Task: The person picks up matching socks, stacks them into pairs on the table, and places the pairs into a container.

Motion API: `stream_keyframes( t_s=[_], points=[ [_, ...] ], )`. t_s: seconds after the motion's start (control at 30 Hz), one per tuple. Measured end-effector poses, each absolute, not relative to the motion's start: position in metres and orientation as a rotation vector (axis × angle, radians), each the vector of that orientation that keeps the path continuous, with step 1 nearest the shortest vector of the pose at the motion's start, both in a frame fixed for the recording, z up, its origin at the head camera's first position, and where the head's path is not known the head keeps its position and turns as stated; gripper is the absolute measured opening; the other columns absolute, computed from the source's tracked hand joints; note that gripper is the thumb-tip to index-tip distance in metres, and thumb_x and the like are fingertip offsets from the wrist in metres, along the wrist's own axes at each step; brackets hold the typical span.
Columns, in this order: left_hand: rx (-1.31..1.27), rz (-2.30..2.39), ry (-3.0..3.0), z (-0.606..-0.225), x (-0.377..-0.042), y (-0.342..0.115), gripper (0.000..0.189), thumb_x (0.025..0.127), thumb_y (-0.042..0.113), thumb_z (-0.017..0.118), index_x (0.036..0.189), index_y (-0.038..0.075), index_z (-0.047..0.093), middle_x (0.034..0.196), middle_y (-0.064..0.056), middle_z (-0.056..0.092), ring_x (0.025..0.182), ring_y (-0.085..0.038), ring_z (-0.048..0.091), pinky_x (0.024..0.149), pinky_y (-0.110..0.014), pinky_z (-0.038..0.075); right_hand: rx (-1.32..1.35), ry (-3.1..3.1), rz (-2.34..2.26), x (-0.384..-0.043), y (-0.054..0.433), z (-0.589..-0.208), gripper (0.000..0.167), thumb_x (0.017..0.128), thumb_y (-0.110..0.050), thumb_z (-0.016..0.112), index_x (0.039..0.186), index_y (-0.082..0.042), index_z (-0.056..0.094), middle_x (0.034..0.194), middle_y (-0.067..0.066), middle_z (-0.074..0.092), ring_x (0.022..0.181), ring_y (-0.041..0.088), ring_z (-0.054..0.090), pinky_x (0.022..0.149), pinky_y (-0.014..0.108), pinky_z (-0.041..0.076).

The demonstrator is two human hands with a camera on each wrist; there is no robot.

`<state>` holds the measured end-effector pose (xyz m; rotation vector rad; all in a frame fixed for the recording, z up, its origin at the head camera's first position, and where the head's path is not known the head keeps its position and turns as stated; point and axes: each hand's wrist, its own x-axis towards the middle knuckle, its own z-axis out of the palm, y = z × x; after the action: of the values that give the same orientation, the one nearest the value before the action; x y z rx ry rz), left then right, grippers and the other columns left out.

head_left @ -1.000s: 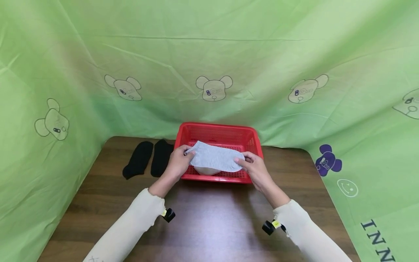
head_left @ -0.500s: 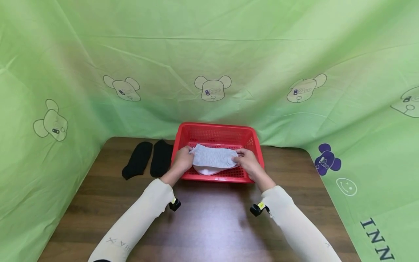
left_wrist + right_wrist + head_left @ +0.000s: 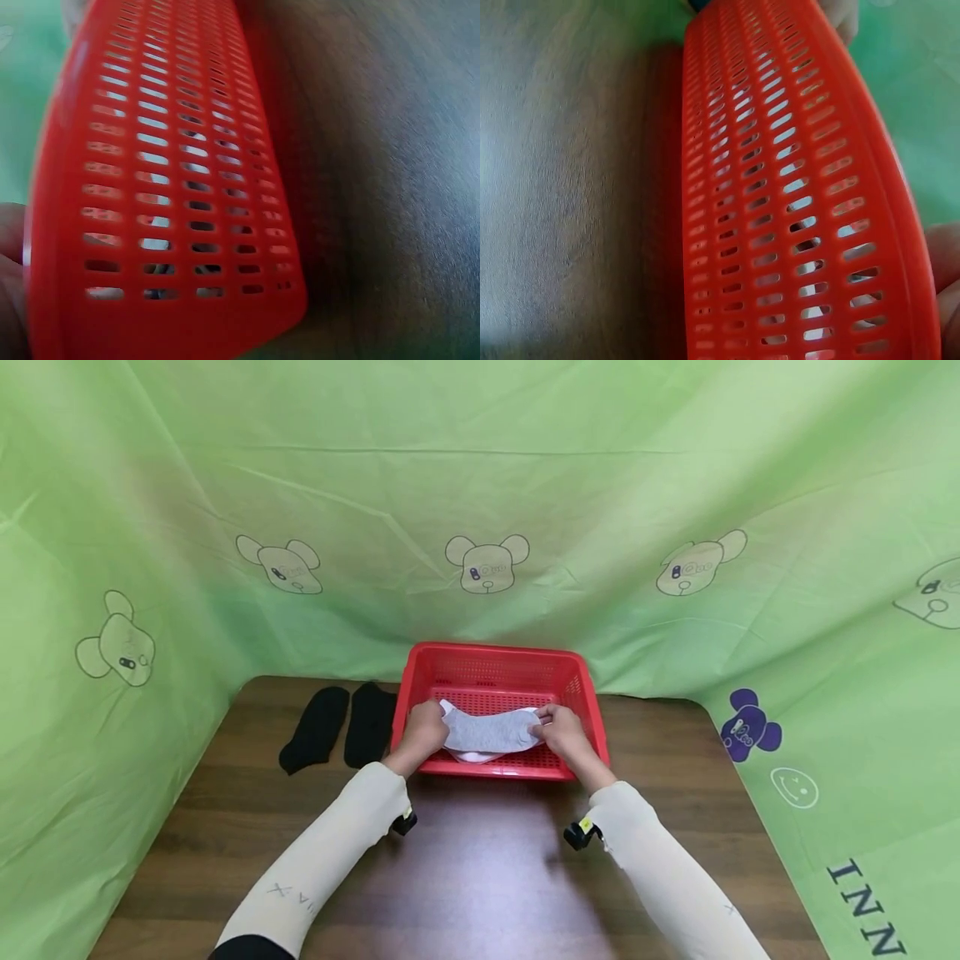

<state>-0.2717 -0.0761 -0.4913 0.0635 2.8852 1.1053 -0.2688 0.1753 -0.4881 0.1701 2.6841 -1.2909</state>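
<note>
A light grey ankle sock (image 3: pixel 487 732) is stretched sideways inside the red plastic basket (image 3: pixel 495 652). My left hand (image 3: pixel 424 728) grips its left end, fingertips partly hidden. At the other end, my right hand (image 3: pixel 564 732) pinches the sock between thumb and fingers. Beneath it shows the edge of a white item (image 3: pixel 474 757), probably another sock, mostly covered. Both wrist views look at the basket's slotted wall (image 3: pixel 165 172), with pale cloth showing through the holes and only part of each hand at the frame edge.
Two black socks lie side by side left of the basket: one black sock (image 3: pixel 315 727) farther out, the other black sock (image 3: pixel 369 727) close to the basket wall. A green printed curtain (image 3: pixel 480 485) encloses the wooden table (image 3: pixel 480 860) behind and at both sides.
Both hands have lowered the grey sock into the basket and come slightly closer together. Its middle now sags, and it lies over the white item. The black socks have not moved.
</note>
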Motion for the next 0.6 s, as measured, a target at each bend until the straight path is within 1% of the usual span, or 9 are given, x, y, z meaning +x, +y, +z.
stream_keyframes(
  t_s=[0.07,0.13,0.3,0.37,0.43,0.53,0.6],
  points=[
    [0.101,1.059,2.935,-0.495,-0.273,-0.076,0.036,0.080,-0.010,0.051,0.056,0.012,0.036,0.054,-0.003,0.035,0.061,-0.019,0.032,0.052,-0.028,0.025,0.140,2.740,-1.226,-0.270,0.175,-0.490,0.029,0.088,-0.005,0.073,0.114,0.006,0.066,0.106,0.024,0.071,0.088,0.025,0.068,0.076,0.031,0.058],
    [0.126,0.998,2.976,-0.498,-0.274,-0.075,0.036,0.079,-0.010,0.051,0.056,0.013,0.037,0.055,-0.003,0.039,0.061,-0.019,0.036,0.052,-0.030,0.029,0.110,2.793,-1.147,-0.271,0.175,-0.491,0.027,0.086,-0.005,0.075,0.109,0.005,0.067,0.102,0.023,0.073,0.089,0.027,0.069,0.075,0.031,0.056],
    [0.143,0.867,2.994,-0.501,-0.276,-0.073,0.022,0.083,-0.007,0.053,0.066,0.006,0.053,0.066,-0.013,0.060,0.060,-0.020,0.049,0.052,-0.032,0.038,0.035,2.830,-1.000,-0.274,0.173,-0.494,0.021,0.084,-0.005,0.076,0.101,0.005,0.067,0.091,0.020,0.073,0.081,0.025,0.065,0.070,0.030,0.052],
    [0.138,0.812,2.977,-0.502,-0.275,-0.072,0.020,0.086,-0.006,0.054,0.070,0.004,0.057,0.071,-0.015,0.063,0.061,-0.021,0.052,0.053,-0.032,0.041,0.005,2.840,-0.952,-0.275,0.172,-0.495,0.020,0.084,-0.004,0.075,0.099,0.005,0.067,0.085,0.018,0.070,0.076,0.024,0.061,0.068,0.030,0.050],
    [0.134,0.731,2.978,-0.501,-0.275,-0.070,0.019,0.089,-0.004,0.055,0.072,0.003,0.061,0.074,-0.016,0.065,0.063,-0.023,0.058,0.054,-0.034,0.045,-0.017,2.861,-0.891,-0.276,0.171,-0.497,0.018,0.084,-0.005,0.075,0.098,0.005,0.067,0.082,0.016,0.069,0.074,0.023,0.057,0.067,0.031,0.049],
    [0.144,0.540,3.007,-0.499,-0.273,-0.065,0.016,0.093,0.000,0.058,0.079,0.002,0.066,0.081,-0.016,0.069,0.073,-0.028,0.067,0.061,-0.039,0.055,-0.038,2.898,-0.774,-0.276,0.171,-0.498,0.016,0.083,-0.008,0.075,0.093,0.001,0.066,0.080,0.013,0.067,0.072,0.022,0.056,0.064,0.032,0.048],
    [0.179,0.391,3.051,-0.496,-0.271,-0.060,0.010,0.093,0.003,0.061,0.087,0.001,0.069,0.087,-0.017,0.070,0.081,-0.031,0.070,0.067,-0.042,0.059,-0.040,2.912,-0.705,-0.277,0.171,-0.498,0.015,0.083,-0.011,0.075,0.089,-0.002,0.064,0.078,0.012,0.066,0.070,0.022,0.055,0.062,0.033,0.046]
  ],
)
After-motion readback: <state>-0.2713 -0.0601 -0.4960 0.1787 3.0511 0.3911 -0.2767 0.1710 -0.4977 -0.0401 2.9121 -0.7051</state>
